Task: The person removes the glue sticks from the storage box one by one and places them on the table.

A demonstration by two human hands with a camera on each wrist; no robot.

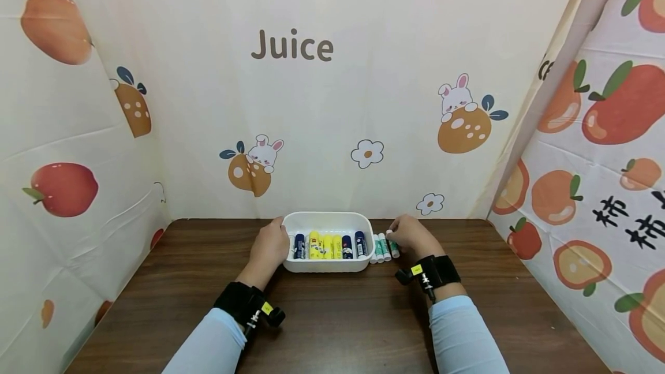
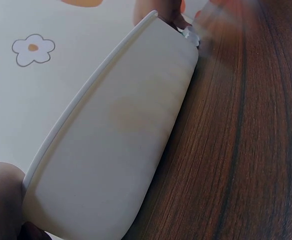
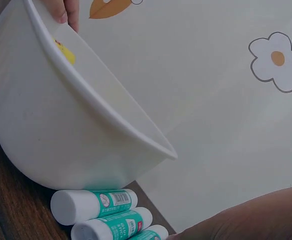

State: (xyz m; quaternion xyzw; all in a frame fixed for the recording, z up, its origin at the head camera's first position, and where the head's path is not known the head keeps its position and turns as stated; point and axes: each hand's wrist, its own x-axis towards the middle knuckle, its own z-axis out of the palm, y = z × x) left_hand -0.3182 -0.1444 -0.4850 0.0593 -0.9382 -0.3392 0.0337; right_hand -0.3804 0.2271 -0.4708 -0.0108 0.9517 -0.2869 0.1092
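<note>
A white plastic box [image 1: 328,266] stands on the table, holding a row of yellow sticks [image 1: 327,247] and dark blue sticks [image 1: 299,247] that look like glue sticks. My left hand [image 1: 270,246] grips the box's left end, with fingertips [image 3: 71,14] over the rim in the right wrist view. Against the box's right end lie several green-and-white glue sticks [image 3: 116,226], side by side. My right hand [image 1: 414,234] pinches the far end of the rightmost green glue stick [image 1: 395,250], which lies on the table. Its fingertips are partly hidden.
The brown wooden table [image 1: 337,322] meets a printed cloth backdrop [image 1: 312,103] just behind the box. Similar cloth with fruit pictures hangs at the left and right sides. A black strap with a small camera [image 1: 439,270] is on each wrist.
</note>
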